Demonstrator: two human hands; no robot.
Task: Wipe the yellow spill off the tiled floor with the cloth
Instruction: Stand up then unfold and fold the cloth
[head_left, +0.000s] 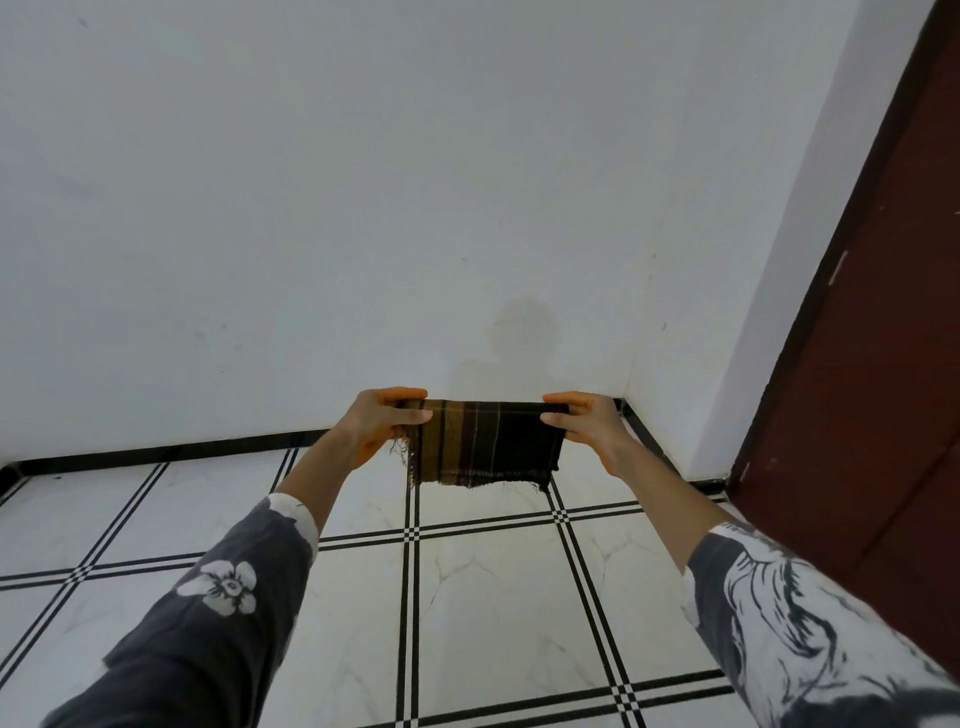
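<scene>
At the lower left of the frame our left sleeve (208, 613), dark grey with a white flower print, runs up to the left hand (382, 421), which pinches the upper left corner of the cloth (485, 441) between thumb and fingers. The cloth, striped in brown, ochre and black, hangs just below centre frame, stretched flat between both hands, its frayed lower edge loose and clear of the tiled floor (493, 597). To its right, our right hand (584, 421) pinches the upper right corner the same way, fingers pressed onto the fabric, and the patterned right sleeve (789, 613) runs off toward the lower right corner. The white tiles with black double lines fill the lower frame; we see no yellow on them. A pale wall (363, 182) fills the upper frame, and a dark red door (883, 364) stands along the right edge.
</scene>
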